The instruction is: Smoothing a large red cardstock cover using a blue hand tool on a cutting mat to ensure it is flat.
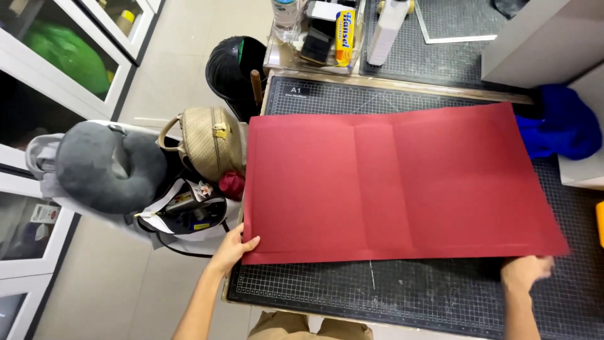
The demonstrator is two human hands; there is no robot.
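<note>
Right now your left hand (231, 249) grips the near left corner of the red sheet (396, 186), the thumb lying on top of the card and the fingers tucked under its edge, so the hand is pinched on that corner just past the bench's left edge. Your right hand (525, 272) sits at the near right corner of the same sheet; it is blurred, the fingers curl at the sheet's near edge and touch it, but you cannot tell whether they are truly clamped on it or only resting there. The red sheet lies flat on the dark cutting mat (402, 293), spread across most of the bench from its left edge almost to the right, with two faint fold lines running front to back near its middle. A strip of bare mat shows along the near edge between your two hands. At the far right corner of the sheet a blue cloth (563, 129) lies bunched against a pale box (541, 41), touching or just beside the sheet's far edge. Along the bench's far edge stand a white bottle (387, 25), a yellow packet (344, 30) and a clear bottle (284, 14). Off the left edge, near your left hand, are a woven tan bag (204, 141), a grey neck pillow (110, 165) and a black bin (236, 63).
</note>
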